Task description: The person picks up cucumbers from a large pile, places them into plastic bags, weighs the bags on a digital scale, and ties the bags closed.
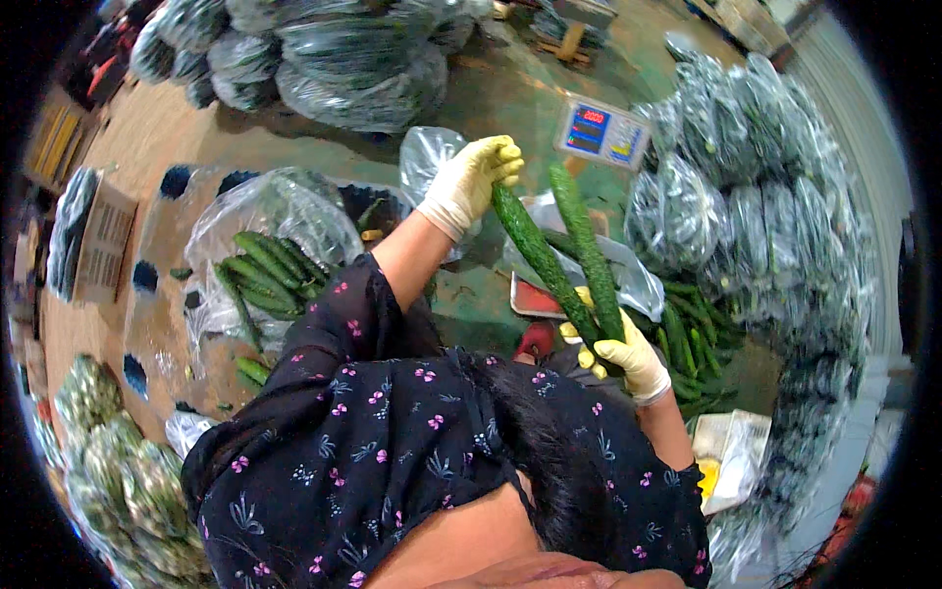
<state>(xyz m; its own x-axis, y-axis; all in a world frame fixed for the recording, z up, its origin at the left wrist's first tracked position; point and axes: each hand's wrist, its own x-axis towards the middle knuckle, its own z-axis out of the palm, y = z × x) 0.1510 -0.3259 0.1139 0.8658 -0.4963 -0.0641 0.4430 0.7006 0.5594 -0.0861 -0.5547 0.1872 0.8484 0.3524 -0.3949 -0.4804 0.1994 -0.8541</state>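
Observation:
Two long green cucumbers are up in front of me. My right hand [633, 361], in a pale yellow glove, is closed round the lower ends of both. The left cucumber [542, 257] slants up to my gloved left hand [479, 179], whose curled fingers close at its upper tip. The right cucumber [586, 240] rises beside it with its upper end free. Behind and below them lies a clear plastic bag [636, 280] with cucumber showing in it, partly hidden by the two I hold.
A digital scale display [603, 133] stands ahead. Loose cucumbers [692, 334] lie to the right, beside stacked bagged cucumbers [731, 128]. On the left, an open plastic bag [211, 236] holds more cucumbers. Large filled bags [358, 74] stand far left; a white basket [736, 447] sits near right.

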